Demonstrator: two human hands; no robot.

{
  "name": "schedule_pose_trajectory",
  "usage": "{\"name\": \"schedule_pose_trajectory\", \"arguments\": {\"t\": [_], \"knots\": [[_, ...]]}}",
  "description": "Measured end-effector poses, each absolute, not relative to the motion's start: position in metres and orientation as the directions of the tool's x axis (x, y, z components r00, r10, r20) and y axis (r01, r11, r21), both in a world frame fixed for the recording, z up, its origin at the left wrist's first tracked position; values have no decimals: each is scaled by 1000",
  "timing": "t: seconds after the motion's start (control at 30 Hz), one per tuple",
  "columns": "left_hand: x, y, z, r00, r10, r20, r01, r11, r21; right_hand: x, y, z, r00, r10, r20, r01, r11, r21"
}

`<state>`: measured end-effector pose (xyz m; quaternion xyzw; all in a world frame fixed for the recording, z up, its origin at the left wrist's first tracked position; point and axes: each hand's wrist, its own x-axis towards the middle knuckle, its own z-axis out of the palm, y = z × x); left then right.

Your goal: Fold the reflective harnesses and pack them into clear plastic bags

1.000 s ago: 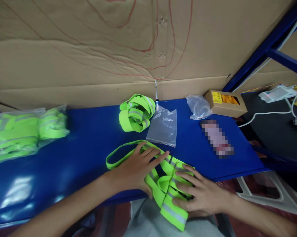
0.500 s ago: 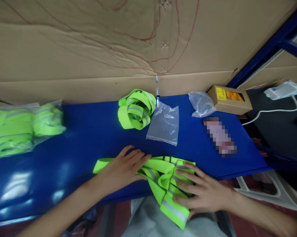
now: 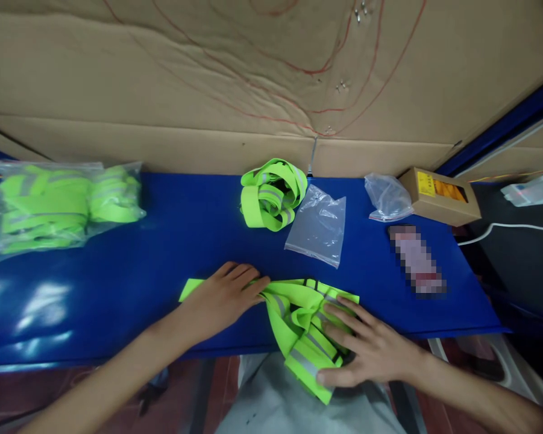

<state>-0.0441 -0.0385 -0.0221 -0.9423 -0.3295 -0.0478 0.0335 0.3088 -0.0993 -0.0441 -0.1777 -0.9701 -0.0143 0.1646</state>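
Note:
A bundle of neon green reflective straps [image 3: 293,316], with grey stripes and black sliders, lies at the table's front edge, one end hanging over it. My left hand [image 3: 228,295] is closed on the left part of the straps, and a short flat end sticks out beyond it on the left. Spread fingers of my right hand [image 3: 361,340] rest on the right side of the bundle. Behind my hands sits a loosely coiled set of the same green straps [image 3: 271,196]. A flat clear zip bag [image 3: 319,226] lies right beside this coil.
Bagged green straps [image 3: 49,205] lie at the left of the blue table [image 3: 172,241]. Toward the right are a crumpled clear bag [image 3: 389,199], a cardboard box [image 3: 443,196] with a window and a blurred-out phone [image 3: 416,259]. A cardboard wall [image 3: 185,72] stands behind.
The camera view has shifted, so table items appear farther right. My left hand's fingers have drawn in around the straps. The hanging end has moved slightly up and left; my right hand remains on the bundle.

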Motion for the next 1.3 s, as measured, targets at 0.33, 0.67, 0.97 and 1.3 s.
{"name": "schedule_pose_trajectory", "arguments": {"t": [0.33,0.67,0.97,1.3], "knots": [[-48,-30,-25,785,599,158,606,-795,3,302,-98,-49,-876,310,368,351,935,48],[-47,-3,-24,790,608,74,588,-787,187,281,-71,1,-966,225,126,221,974,-45],[-47,15,-4,752,655,-78,635,-687,354,216,18,49,-881,64,-469,337,781,-526],[-57,12,-33,744,641,187,489,-714,501,220,-12,-7,-981,193,-6,184,925,-333]]}}
